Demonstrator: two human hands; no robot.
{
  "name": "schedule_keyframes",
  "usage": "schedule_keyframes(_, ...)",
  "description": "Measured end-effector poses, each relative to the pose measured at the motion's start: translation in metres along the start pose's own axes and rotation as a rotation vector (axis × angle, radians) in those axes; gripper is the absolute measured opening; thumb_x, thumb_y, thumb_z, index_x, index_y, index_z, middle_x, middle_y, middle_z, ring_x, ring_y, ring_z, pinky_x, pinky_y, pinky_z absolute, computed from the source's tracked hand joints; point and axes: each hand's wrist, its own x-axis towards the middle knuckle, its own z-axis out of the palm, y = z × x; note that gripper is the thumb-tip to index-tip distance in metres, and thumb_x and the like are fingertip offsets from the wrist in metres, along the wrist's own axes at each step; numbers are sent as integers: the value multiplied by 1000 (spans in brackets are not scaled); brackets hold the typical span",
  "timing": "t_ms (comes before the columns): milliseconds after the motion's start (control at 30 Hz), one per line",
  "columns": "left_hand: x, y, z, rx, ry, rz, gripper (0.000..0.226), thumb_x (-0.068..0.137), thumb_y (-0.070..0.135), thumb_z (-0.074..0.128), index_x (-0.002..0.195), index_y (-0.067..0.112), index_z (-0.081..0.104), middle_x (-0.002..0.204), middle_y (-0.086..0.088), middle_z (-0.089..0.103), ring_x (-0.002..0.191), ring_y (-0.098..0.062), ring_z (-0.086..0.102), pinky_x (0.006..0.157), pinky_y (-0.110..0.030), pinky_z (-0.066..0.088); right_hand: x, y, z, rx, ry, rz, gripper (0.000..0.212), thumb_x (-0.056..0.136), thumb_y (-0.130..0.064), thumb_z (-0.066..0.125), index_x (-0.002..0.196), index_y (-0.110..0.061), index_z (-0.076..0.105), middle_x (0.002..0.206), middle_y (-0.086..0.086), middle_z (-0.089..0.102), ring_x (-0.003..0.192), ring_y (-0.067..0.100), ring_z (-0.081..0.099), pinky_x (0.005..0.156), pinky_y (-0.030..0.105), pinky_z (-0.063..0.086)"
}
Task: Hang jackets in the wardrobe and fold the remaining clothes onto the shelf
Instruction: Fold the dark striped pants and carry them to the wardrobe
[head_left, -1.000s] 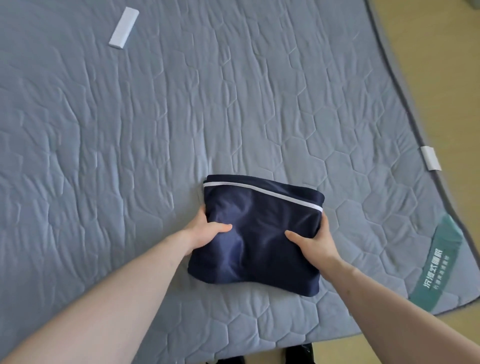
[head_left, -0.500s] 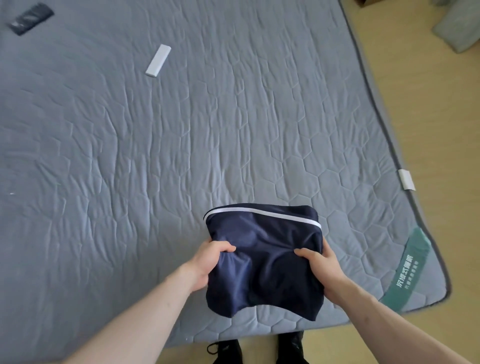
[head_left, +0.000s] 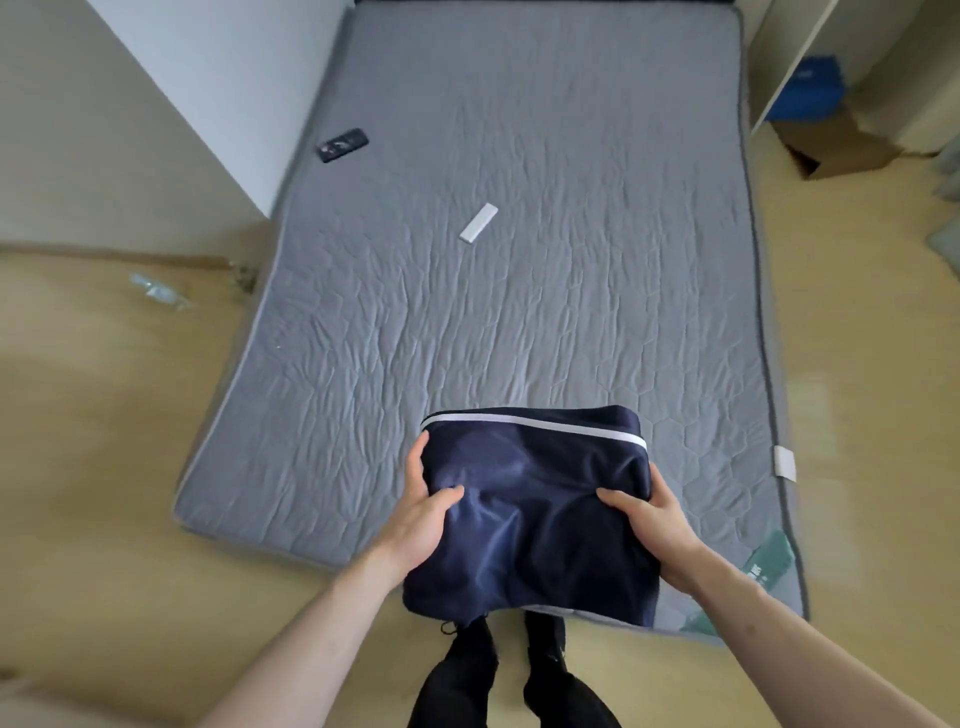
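Note:
A folded navy garment (head_left: 535, 509) with a white stripe along its far edge hangs in the air above the near end of the grey quilted mattress (head_left: 519, 322). My left hand (head_left: 423, 514) grips its left side, thumb on top and fingers underneath. On the right side, my right hand (head_left: 652, 525) holds it the same way. The garment's near edge droops over the floor in front of my legs.
A white remote (head_left: 478, 223) and a dark phone (head_left: 343, 145) lie on the mattress further back. A white wall panel (head_left: 223, 88) stands at the left. A cardboard box (head_left: 841, 148) and a blue object (head_left: 808, 88) sit by white furniture at the back right. Wooden floor surrounds the mattress.
Both hands have lifted the folded garment off the mattress and drawn it toward me. The view has pulled back and up, showing the whole mattress and floor.

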Motion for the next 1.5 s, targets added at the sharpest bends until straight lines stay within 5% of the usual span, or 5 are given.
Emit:
schedule_keyframes(233,-120,29,-63,1,218,140,54,94,3,55,117,52,60,114,24,64,102,-5,60,91,-11,45,-68,-73,68,-151,-205,-116,47,85,-12,78,119,-42,64,104,-10,78,92,13,76,74,31,60)
schedule_keyframes(433,-200,18,-142,-192,481,172,52,94,2,55,117,47,62,121,12,68,110,-16,66,102,-43,51,-110,-113,185,-331,-441,-239,44,85,-13,78,115,-43,66,103,-11,77,90,8,75,75,28,57)
schedule_keyframes(600,-246,-1,-237,-323,657,261,53,92,-6,55,111,42,67,126,6,65,114,-17,65,96,-33,53,-143,-126,309,-406,-585,-294,47,84,-13,79,115,-45,64,98,-16,77,85,4,74,62,17,57)
schedule_keyframes(1133,-344,-19,-580,-344,978,368,53,89,-2,56,104,46,69,102,22,72,88,1,70,68,-10,52,-241,-127,686,-424,-824,-410,43,82,-11,78,116,-35,67,100,-7,78,85,14,76,61,25,60)
schedule_keyframes(1500,-311,10,-765,-345,1149,364,49,89,-3,58,108,41,69,110,14,68,90,1,67,73,-15,50,-214,-176,904,-461,-993,-404,49,83,-12,77,126,-31,63,110,-4,77,93,16,76,68,29,62)
